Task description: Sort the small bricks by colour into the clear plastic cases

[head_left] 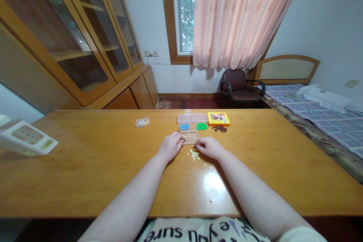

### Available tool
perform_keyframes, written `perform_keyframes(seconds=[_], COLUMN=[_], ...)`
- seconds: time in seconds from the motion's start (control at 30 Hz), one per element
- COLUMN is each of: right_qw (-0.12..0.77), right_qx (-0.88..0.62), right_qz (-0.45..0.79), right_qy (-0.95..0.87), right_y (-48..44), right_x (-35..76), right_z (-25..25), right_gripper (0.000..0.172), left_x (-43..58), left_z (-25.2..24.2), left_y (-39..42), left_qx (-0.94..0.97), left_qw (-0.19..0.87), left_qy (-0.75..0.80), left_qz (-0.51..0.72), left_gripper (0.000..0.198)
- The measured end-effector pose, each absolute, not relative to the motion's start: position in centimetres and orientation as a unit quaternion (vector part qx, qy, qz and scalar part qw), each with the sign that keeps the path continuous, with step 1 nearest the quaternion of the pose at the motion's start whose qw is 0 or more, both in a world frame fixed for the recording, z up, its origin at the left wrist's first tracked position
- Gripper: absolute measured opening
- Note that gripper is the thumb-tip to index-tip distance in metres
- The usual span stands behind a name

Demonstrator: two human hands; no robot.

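A small clear plastic tray [187,143] lies on the table in front of me, with a few pale pieces inside. My left hand [170,146] rests at its left edge, fingers curled together against the rim; they seem to hold the tray. At the tray's near right corner, my right hand [209,147] has thumb and fingers pinched together, and whatever is between them is too small to make out. A loose pile of cream-coloured pieces [194,154] lies just below the tray, close to my right fingertips.
Beyond the tray are piles of blue pieces [184,126], green pieces [202,126] and brown pieces [220,129]. Behind them sit clear plastic trays [185,118] and a yellow box [218,118]. A small clear container [142,122] and a white object [27,138] stand to the left.
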State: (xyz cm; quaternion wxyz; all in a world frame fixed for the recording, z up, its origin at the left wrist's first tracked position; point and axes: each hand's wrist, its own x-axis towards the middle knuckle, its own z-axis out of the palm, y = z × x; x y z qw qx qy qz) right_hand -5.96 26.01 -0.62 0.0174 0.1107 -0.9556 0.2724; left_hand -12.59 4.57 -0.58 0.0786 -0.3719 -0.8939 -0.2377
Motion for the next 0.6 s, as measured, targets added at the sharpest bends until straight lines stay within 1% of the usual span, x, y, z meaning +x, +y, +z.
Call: perform_keyframes(seconds=[0.13,0.27,0.43,0.6], right_qw=[-0.009,-0.023,-0.021,-0.016], right_qx=[0.119,0.127,0.147,0.144], right_qz=[0.259,0.242,0.166,0.089], right_qy=[-0.959,-0.962,-0.975,-0.985], right_y=[26.3,26.4,26.0,25.2], right_x=[-5.9,-5.7,-5.5,-5.4], right_z=[-0.6,-0.2,0.2,0.6], right_gripper=[0.017,0.019,0.02,0.022], left_x=[-12.9,-12.2,-11.4,-11.4], left_z=[-1.0,-0.6,-0.3,-0.6], left_y=[4.4,4.0,4.4,4.8], left_qx=[-0.344,-0.42,-0.477,-0.482], left_qw=[0.077,0.024,-0.029,-0.037], left_qy=[-0.904,-0.88,-0.857,-0.856], left_qz=[-0.242,-0.221,-0.194,-0.182], left_gripper=[0.022,0.014,0.01,0.01])
